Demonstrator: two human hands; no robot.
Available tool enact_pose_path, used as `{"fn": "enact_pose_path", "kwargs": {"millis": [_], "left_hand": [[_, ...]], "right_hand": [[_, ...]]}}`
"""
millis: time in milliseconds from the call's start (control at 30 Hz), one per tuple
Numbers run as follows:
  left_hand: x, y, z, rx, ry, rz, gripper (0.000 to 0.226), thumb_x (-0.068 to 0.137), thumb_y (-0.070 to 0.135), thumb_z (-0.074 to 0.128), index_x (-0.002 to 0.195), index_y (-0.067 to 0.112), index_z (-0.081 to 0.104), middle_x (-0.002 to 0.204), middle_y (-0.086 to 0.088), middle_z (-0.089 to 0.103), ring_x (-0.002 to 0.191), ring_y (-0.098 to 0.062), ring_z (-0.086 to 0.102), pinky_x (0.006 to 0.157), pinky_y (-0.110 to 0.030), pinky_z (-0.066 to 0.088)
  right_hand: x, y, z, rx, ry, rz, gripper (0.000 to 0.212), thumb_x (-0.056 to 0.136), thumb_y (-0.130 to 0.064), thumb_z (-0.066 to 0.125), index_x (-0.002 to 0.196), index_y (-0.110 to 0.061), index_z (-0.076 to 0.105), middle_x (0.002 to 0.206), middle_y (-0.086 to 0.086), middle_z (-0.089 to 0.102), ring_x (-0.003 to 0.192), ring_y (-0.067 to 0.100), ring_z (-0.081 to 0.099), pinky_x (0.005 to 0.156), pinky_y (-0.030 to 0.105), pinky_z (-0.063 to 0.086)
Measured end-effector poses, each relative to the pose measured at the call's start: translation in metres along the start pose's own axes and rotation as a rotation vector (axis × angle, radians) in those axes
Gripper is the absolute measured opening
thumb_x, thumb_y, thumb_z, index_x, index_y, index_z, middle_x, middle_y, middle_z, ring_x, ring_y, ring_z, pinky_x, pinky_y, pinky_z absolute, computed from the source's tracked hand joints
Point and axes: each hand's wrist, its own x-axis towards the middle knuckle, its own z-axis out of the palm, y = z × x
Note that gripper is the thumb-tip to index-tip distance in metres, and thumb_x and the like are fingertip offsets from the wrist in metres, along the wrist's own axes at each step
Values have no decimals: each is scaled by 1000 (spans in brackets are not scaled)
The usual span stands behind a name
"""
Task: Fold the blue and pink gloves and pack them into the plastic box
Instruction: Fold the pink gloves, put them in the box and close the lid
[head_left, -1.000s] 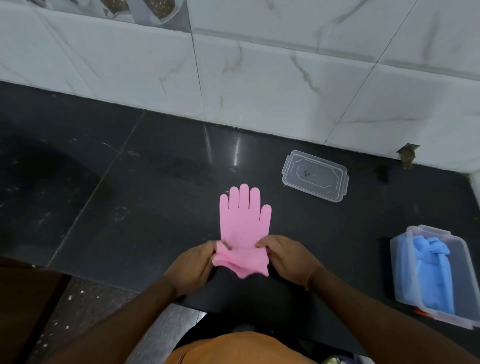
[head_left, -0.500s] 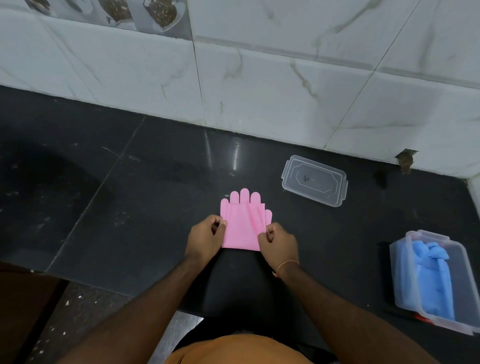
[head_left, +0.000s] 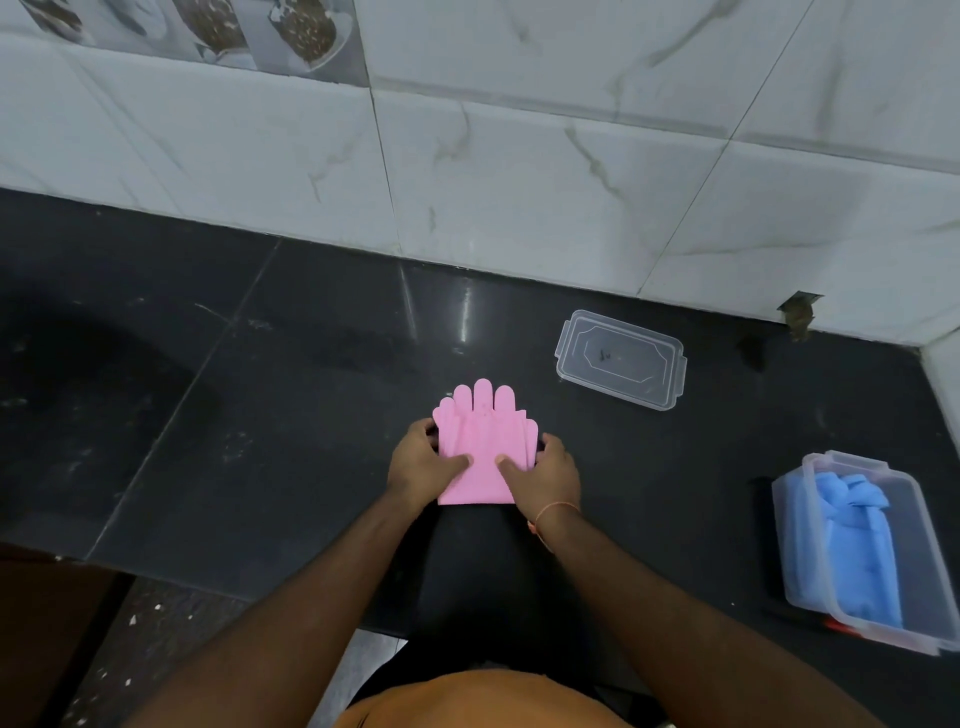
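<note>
The pink glove (head_left: 480, 439) lies folded in half on the black counter (head_left: 260, 441), its fingertips pointing toward the wall. My left hand (head_left: 423, 465) grips its left edge, thumb on top and fingers curled under the side. My right hand (head_left: 545, 470) grips the right edge the same way. The blue gloves (head_left: 857, 545) lie folded inside the clear plastic box (head_left: 800, 545) at the far right, near the counter's front edge.
The box's clear lid (head_left: 621, 358) lies flat behind and to the right of the pink glove. A white tiled wall (head_left: 519, 156) runs along the back. The counter's front edge crosses near my body, with floor (head_left: 156, 649) below on the left.
The cuff end of the pink glove was lifted and folded forward over the palm. Both hands moved away from me with it and now hold the folded glove at its sides.
</note>
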Motion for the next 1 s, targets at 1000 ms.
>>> {"fn": "enact_pose_path", "kwargs": {"millis": [1000], "left_hand": [[-32, 74, 78, -611, -422, -73, 35, 91, 10, 86, 124, 17, 76, 112, -5, 86, 101, -24, 84, 73, -38, 68]], "right_hand": [[1, 54, -133, 684, -192, 1, 16, 85, -29, 88, 99, -29, 81, 102, -1, 82, 92, 20, 80, 67, 38, 66]]}}
